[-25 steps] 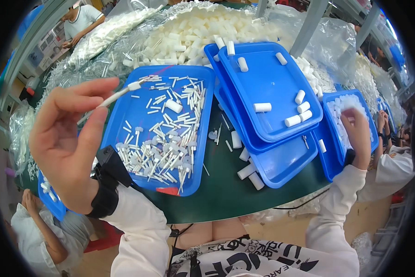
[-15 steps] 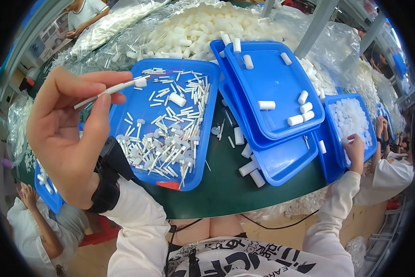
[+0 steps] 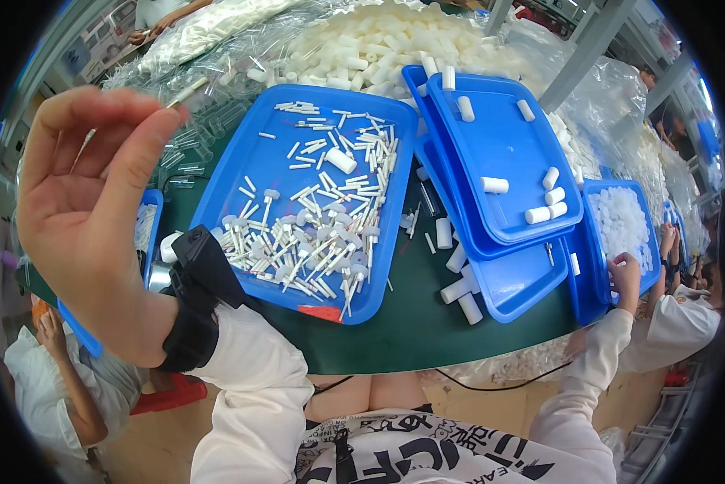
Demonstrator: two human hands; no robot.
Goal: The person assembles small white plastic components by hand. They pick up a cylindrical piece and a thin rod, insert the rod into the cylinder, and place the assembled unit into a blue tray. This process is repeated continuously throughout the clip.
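At the upper left, my left hand (image 3: 96,181) is raised, its thumb and fingertips pinched on a thin white stick (image 3: 187,92). The stick's outer end pokes out past the fingertips; the rest is hidden and slightly blurred. Below and to the right lies a blue tray (image 3: 217,187) of short white sticks (image 3: 370,161), some with round pale discs on them. My right hand (image 3: 623,278) is at the far right, fingers curled down at the near edge of a small tray of translucent white discs (image 3: 619,218). Whatever its fingertips hold is too small to make out.
Stacked blue trays (image 3: 491,153) with a few white cylinders stand right of centre. Loose cylinders (image 3: 461,295) lie on the green table (image 3: 354,351). Behind is a large heap of white cylinders (image 3: 362,44) and clear plastic bags. Other people (image 3: 64,379) work at both sides.
My left hand has moved left and up, away from above the stick tray, still pinching the stick. My right hand stays at the discs. The whole view has shifted slightly.
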